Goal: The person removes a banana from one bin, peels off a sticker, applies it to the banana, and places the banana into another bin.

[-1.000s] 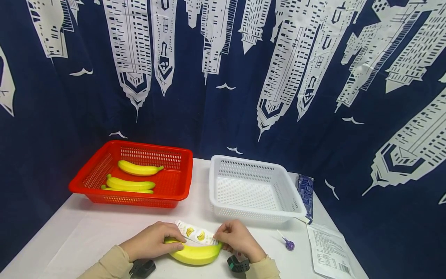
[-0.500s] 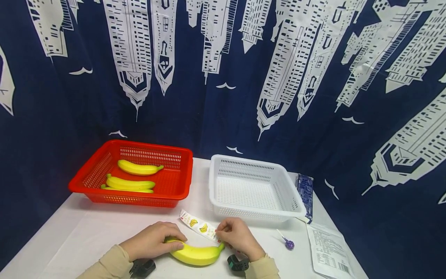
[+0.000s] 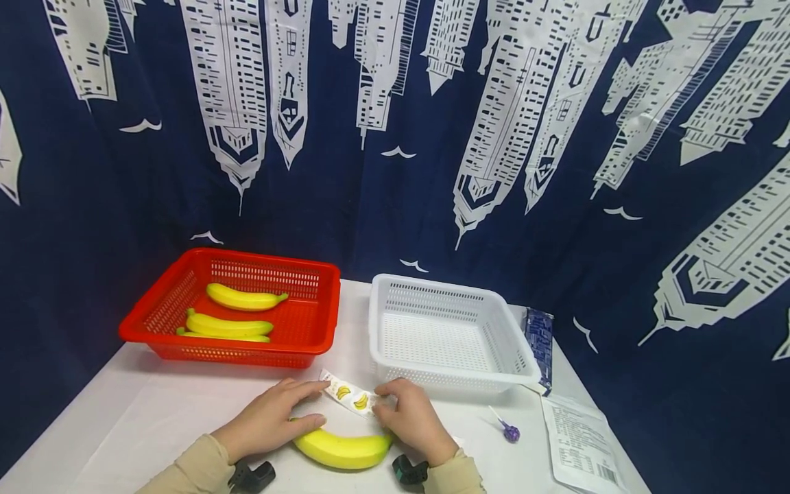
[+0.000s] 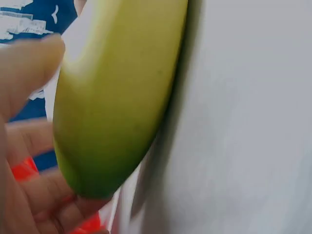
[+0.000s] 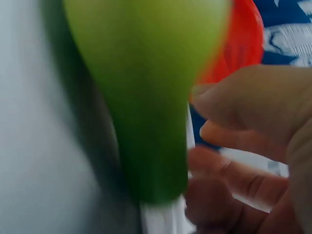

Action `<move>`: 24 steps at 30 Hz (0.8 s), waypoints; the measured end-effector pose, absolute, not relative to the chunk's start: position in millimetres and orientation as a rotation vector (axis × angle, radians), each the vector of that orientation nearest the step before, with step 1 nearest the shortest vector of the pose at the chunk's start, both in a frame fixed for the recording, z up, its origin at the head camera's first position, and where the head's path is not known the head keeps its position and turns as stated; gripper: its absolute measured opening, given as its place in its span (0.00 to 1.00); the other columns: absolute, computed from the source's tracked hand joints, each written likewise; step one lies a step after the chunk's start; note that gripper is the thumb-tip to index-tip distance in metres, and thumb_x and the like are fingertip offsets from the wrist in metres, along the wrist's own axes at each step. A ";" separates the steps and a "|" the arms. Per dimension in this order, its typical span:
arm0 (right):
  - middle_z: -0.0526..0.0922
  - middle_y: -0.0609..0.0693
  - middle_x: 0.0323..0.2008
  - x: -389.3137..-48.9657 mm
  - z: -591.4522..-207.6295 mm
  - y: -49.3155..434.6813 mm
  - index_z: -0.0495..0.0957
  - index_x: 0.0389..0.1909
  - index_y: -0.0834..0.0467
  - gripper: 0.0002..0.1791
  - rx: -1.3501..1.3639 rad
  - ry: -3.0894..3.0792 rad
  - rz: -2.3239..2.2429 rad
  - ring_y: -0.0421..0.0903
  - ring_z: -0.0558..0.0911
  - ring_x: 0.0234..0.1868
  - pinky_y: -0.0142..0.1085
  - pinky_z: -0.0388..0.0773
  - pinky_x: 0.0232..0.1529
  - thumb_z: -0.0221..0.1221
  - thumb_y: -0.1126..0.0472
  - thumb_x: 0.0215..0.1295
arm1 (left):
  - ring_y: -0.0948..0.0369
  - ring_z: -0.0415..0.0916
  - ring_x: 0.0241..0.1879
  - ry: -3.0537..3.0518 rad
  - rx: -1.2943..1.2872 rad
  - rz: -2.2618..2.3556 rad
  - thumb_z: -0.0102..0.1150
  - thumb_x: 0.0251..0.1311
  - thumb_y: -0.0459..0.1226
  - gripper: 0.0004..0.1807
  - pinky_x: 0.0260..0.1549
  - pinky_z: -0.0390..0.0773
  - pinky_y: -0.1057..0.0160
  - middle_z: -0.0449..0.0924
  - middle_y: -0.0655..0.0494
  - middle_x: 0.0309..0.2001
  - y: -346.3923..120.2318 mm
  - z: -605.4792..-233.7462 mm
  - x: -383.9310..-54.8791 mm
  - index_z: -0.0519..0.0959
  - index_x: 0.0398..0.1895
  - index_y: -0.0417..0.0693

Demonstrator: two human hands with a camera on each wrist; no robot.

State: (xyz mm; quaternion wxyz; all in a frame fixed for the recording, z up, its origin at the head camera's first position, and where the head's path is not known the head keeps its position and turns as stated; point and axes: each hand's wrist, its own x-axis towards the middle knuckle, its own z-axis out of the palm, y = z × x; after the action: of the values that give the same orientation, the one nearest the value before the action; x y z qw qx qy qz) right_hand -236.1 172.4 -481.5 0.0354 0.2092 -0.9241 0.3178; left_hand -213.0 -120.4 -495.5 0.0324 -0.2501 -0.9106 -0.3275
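A yellow banana (image 3: 342, 449) with green ends lies on the white table near its front. Just behind it is a narrow white strip (image 3: 353, 396) printed with small bananas; its right end is hidden. My left hand (image 3: 271, 420) has its index finger stretched to the strip's left end, thumb by the banana's left end. At the strip's right end, my right hand (image 3: 410, 417) has its thumb and index fingertips apart, beside the banana's green tip. The right wrist view, blurred, shows this thumb (image 5: 234, 100) next to the banana (image 5: 151, 97).
Several yellow bananas (image 3: 247, 298) lie in a red basket (image 3: 321, 336) at back left. To its right stands a white basket (image 3: 432, 374), with a dark blue packet (image 3: 539, 346) beside it. Right of my hands are a purple lollipop (image 3: 509, 432) and a white pouch (image 3: 583, 446).
My right hand has left its pinch at the strip's right end and shifted left over it. My left index finger has stretched forward to the strip. Earlier, the strip swung out behind the banana.
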 end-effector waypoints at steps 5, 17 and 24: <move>0.87 0.49 0.49 -233.7 -482.2 158.8 0.89 0.47 0.53 0.16 0.758 -2.807 0.642 0.46 0.85 0.46 0.39 0.83 0.44 0.71 0.61 0.56 | 0.48 0.69 0.68 -2.850 -0.734 -1.105 0.59 0.61 0.69 0.43 0.64 0.68 0.35 0.73 0.50 0.70 -117.9 -499.0 -216.3 0.69 0.75 0.62; 0.88 0.50 0.50 -232.7 -482.2 160.6 0.90 0.42 0.55 0.12 0.814 -2.780 0.643 0.38 0.83 0.37 0.32 0.80 0.38 0.71 0.65 0.56 | 0.52 0.66 0.70 -2.761 -0.813 -1.115 0.60 0.63 0.65 0.39 0.65 0.66 0.37 0.72 0.58 0.71 -114.2 -506.4 -218.1 0.72 0.74 0.60; 0.88 0.56 0.50 -230.8 -470.5 155.7 0.80 0.56 0.58 0.22 0.701 -2.749 0.910 0.34 0.73 0.24 0.29 0.75 0.27 0.70 0.63 0.60 | 0.61 0.71 0.67 -2.472 -1.041 -1.046 0.71 0.62 0.50 0.35 0.61 0.76 0.50 0.74 0.64 0.69 -114.0 -503.9 -213.8 0.73 0.73 0.60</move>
State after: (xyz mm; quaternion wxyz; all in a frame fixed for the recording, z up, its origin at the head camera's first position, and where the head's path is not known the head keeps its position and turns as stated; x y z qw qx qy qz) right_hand -230.8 155.7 -470.5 0.0811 0.2345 -0.9196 0.3045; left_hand -213.8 -114.0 -503.9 0.1310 -0.3584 -0.8512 -0.3603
